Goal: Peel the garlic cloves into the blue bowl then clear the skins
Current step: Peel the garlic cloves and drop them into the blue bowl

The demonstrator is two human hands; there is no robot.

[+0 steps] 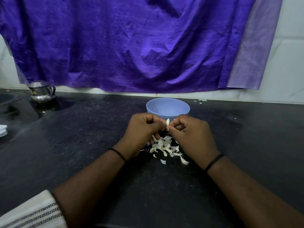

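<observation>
Your left hand (142, 129) and right hand (189, 132) both pinch one garlic clove (167, 122), long axis upright; blue bowl (167, 107) sits just past it at 12 o'clock; skins (165, 146) pile at 6 o'clock below your hands; both hands equally near.

A purple cloth (131, 43) hangs on the white wall (289, 66) behind a black counter (65, 145). A steel jug (42, 93) stands far left.
</observation>
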